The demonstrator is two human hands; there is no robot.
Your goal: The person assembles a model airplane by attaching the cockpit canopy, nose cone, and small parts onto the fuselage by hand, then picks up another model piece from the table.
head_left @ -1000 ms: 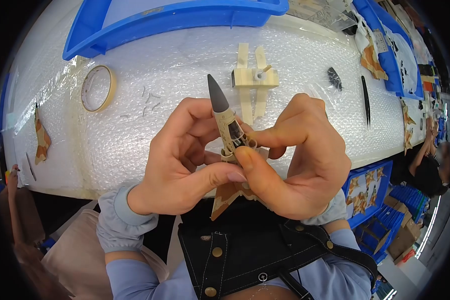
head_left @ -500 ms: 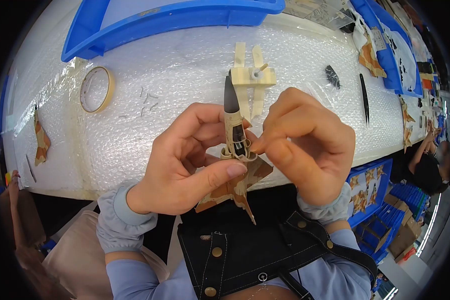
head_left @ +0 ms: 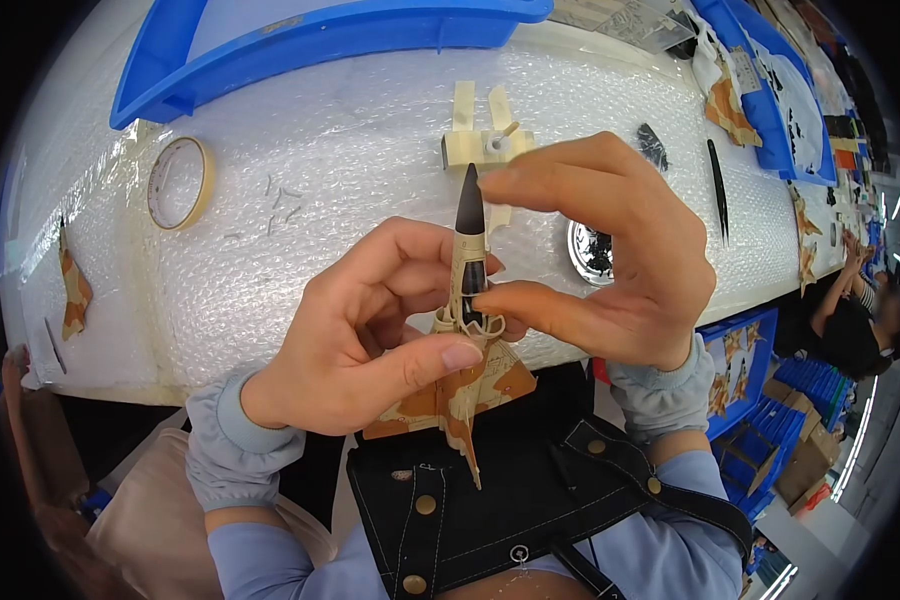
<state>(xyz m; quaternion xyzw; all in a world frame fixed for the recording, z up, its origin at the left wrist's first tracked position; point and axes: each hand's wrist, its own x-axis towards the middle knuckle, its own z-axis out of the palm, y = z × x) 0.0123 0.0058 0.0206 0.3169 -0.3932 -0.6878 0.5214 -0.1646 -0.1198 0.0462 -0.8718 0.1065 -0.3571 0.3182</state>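
My left hand [head_left: 345,330] is closed around the middle of a model fighter jet [head_left: 460,390] in tan and brown camouflage. The jet's dark grey nose points away from me, and its tail hangs over my black apron. My right hand [head_left: 635,260] has its thumb and index finger wide apart. That thumb touches the dark cockpit [head_left: 473,280], while the index fingertip is close beside the nose tip. Beyond the nose stands a cream block stand [head_left: 462,150] with strips, partly behind my right hand. A round dish of small black parts [head_left: 592,250] shows behind that hand.
A tape roll [head_left: 202,190] lies on the bubble-wrapped table [head_left: 300,130], left of several thin grey bits [head_left: 285,205]. A blue tray [head_left: 330,45] spans the back. Black tweezers [head_left: 718,190] lie at right. Another camouflaged jet [head_left: 74,285] is far left. Other people are at both edges.
My right hand has opened from a pinch beside the cockpit, its index finger stretching forward to the nose. The dish has come into view. The whole view has shifted slightly.
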